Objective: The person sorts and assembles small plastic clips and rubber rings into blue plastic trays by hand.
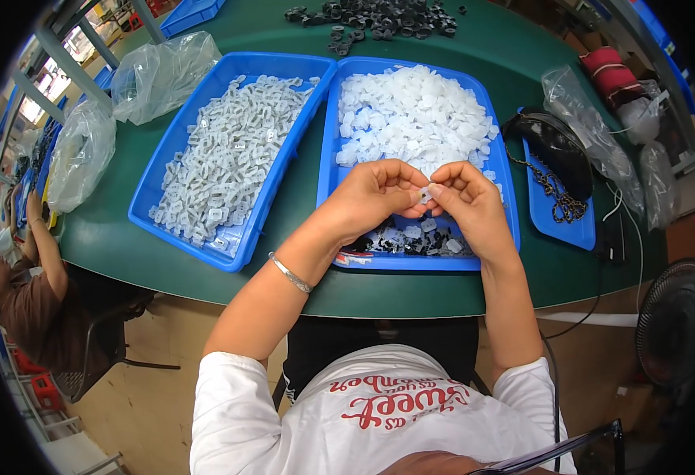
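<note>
My left hand [369,198] and my right hand [474,207] meet above the front half of the right blue tray [411,262]. Between their fingertips is a small whitish plastic piece [425,195], pinched from both sides; its details are partly covered by the fingers. A heap of flat, translucent white plastic pieces [411,111] fills the tray beyond my hands. Below my hands, near the tray's front wall, lie black and clear bits [418,239]. The left blue tray [285,168] holds many small greyish, frame-shaped plastic pieces [228,150].
Dark ring-like parts [387,17] are piled at the far side of the green table [300,289]. Clear plastic bags [165,75] lie left. A small blue tray [569,226] with a black bag [553,142] and chain is right, near a fan [672,317]. Another person [38,309] sits left.
</note>
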`<action>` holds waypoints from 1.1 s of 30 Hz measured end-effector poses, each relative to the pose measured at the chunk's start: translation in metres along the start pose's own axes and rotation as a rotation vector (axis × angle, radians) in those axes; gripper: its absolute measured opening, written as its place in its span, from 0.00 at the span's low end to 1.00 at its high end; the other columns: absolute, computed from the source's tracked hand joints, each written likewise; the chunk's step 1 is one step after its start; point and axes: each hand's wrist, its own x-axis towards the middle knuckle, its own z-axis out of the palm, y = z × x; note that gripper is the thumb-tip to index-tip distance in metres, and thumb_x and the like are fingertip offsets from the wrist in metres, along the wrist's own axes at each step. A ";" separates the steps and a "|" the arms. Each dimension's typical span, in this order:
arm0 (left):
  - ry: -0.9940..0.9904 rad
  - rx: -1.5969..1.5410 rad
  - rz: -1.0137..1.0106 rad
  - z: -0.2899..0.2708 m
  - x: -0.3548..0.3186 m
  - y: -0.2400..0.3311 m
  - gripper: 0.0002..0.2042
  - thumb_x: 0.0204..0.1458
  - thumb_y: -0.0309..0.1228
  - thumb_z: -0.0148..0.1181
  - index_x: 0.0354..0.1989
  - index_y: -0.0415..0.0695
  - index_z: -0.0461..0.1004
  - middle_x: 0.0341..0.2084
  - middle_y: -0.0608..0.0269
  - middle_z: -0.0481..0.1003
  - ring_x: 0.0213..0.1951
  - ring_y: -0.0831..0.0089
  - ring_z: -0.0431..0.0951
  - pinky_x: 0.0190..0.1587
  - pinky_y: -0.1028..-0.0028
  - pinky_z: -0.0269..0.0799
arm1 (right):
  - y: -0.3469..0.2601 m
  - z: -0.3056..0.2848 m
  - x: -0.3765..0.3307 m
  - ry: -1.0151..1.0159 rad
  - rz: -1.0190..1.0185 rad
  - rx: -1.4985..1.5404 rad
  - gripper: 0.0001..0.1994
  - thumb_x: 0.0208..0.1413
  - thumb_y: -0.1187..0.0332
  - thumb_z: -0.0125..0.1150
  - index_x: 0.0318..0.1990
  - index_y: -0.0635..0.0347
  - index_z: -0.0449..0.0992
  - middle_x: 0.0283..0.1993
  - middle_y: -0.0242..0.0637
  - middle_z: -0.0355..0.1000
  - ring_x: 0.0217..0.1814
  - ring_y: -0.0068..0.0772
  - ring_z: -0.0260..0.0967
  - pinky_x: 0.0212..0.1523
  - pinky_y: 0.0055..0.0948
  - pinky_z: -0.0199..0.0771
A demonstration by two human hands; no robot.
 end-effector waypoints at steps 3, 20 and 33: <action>0.030 0.033 -0.010 0.000 0.000 0.001 0.09 0.56 0.19 0.57 0.45 0.31 0.74 0.33 0.58 0.78 0.34 0.76 0.80 0.41 0.79 0.78 | 0.001 0.003 -0.001 -0.016 0.003 0.013 0.06 0.62 0.75 0.58 0.45 0.65 0.72 0.39 0.33 0.73 0.37 0.19 0.73 0.38 0.19 0.74; 0.144 -0.071 0.038 -0.001 0.000 0.002 0.07 0.55 0.20 0.59 0.41 0.32 0.73 0.33 0.57 0.78 0.37 0.72 0.82 0.39 0.78 0.79 | -0.001 0.006 -0.002 0.077 -0.013 -0.038 0.10 0.62 0.75 0.58 0.49 0.67 0.74 0.38 0.35 0.75 0.38 0.21 0.74 0.40 0.20 0.76; 0.189 -0.035 0.064 -0.002 0.002 -0.001 0.07 0.52 0.19 0.60 0.40 0.36 0.73 0.31 0.62 0.77 0.33 0.77 0.79 0.39 0.80 0.76 | 0.000 0.010 -0.005 -0.002 0.022 -0.030 0.09 0.60 0.75 0.62 0.45 0.64 0.70 0.35 0.33 0.74 0.36 0.19 0.74 0.36 0.18 0.73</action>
